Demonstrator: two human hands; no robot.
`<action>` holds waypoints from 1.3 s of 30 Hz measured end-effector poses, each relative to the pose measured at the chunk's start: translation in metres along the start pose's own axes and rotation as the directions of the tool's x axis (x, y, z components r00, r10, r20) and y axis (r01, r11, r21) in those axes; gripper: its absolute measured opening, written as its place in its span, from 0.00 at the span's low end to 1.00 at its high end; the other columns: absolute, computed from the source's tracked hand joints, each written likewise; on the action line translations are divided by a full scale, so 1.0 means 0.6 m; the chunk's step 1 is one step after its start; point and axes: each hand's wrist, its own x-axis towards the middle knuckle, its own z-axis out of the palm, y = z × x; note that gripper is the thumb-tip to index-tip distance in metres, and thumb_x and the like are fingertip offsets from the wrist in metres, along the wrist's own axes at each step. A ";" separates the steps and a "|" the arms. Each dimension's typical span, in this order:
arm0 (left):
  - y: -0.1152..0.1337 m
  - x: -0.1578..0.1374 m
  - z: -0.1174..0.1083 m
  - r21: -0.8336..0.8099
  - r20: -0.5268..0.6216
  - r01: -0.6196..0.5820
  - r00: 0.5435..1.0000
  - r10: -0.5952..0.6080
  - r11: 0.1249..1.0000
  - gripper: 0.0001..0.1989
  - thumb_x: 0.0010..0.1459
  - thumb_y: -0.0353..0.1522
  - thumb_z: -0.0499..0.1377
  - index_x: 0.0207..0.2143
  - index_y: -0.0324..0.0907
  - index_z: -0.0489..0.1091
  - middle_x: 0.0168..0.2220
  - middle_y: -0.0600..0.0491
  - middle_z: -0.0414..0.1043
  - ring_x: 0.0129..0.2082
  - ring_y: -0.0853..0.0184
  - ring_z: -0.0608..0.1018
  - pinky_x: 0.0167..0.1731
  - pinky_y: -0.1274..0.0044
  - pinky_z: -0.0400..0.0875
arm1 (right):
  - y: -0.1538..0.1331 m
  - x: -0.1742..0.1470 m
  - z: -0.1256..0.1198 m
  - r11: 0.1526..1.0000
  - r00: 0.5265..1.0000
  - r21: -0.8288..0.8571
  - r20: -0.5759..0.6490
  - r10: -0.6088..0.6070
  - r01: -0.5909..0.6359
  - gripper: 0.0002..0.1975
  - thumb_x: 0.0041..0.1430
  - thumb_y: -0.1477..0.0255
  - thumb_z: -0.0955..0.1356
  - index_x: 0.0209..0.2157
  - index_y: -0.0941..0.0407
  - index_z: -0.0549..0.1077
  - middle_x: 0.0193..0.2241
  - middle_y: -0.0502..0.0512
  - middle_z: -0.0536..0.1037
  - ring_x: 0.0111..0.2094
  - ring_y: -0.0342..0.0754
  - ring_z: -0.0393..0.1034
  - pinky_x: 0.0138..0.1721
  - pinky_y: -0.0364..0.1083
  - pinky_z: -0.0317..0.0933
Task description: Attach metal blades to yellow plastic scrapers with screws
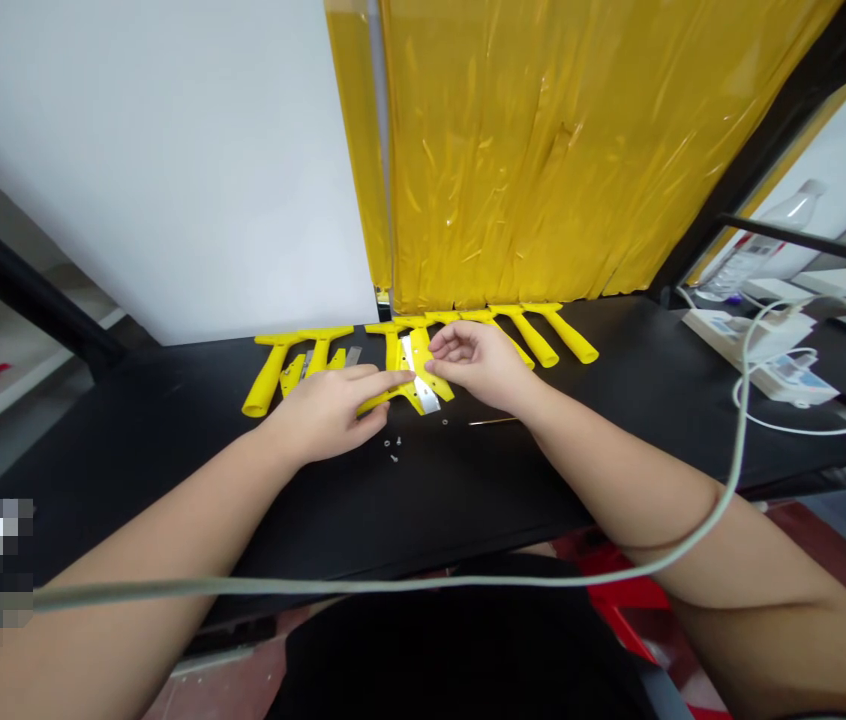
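My left hand lies over a yellow plastic handle, which shows between thumb and forefinger. Its forefinger stretches onto a shiny metal blade that lies between yellow plastic parts. My right hand is at a yellow plate with holes, on the blade's right side. Thumb and fingertips there are bent together in a pinch; whatever is between them is too small to see. Several small screws and nuts lie on the black table below. A thin metal rod points out near my right wrist.
Yellow T-shaped handles stand in a row along the table's back. A white panel and yellow plastic sheeting rise behind. White devices and a clear bottle are at right. A pale cable crosses the foreground.
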 end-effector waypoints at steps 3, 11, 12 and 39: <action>0.003 0.000 -0.002 0.007 0.007 0.008 1.000 -0.008 1.000 0.23 0.69 0.34 0.54 0.64 0.51 0.73 0.43 0.50 0.80 0.35 0.64 0.79 0.35 0.74 0.71 | -0.001 0.001 0.000 0.998 0.998 0.007 -0.008 0.060 -0.060 0.11 0.51 0.72 0.78 0.35 0.57 0.76 0.31 0.52 0.80 0.32 0.45 0.76 0.39 0.48 0.73; 0.014 0.002 -0.007 0.021 0.043 0.061 0.997 -0.062 0.998 0.21 0.68 0.34 0.55 0.62 0.49 0.73 0.44 0.50 0.81 0.35 0.63 0.81 0.35 0.73 0.70 | -0.003 -0.003 0.007 0.993 0.993 0.009 -0.020 0.114 -0.114 0.10 0.49 0.74 0.79 0.33 0.57 0.77 0.28 0.50 0.80 0.27 0.42 0.74 0.32 0.43 0.72; 0.015 0.002 -0.008 0.032 0.051 0.071 0.996 -0.073 0.997 0.21 0.68 0.34 0.55 0.61 0.49 0.73 0.44 0.50 0.81 0.34 0.63 0.81 0.35 0.73 0.70 | -0.002 -0.003 0.008 0.993 0.993 0.015 -0.017 0.117 -0.116 0.11 0.49 0.74 0.79 0.33 0.56 0.77 0.28 0.50 0.80 0.27 0.42 0.74 0.31 0.43 0.72; 0.004 -0.004 -0.002 -0.051 -0.014 -0.069 0.998 0.069 0.996 0.21 0.67 0.33 0.57 0.61 0.49 0.76 0.41 0.50 0.82 0.33 0.65 0.81 0.35 0.74 0.74 | -0.012 0.001 -0.004 0.808 0.867 0.338 0.311 0.388 -0.483 0.10 0.57 0.80 0.77 0.31 0.57 0.73 0.23 0.47 0.77 0.25 0.40 0.75 0.31 0.40 0.77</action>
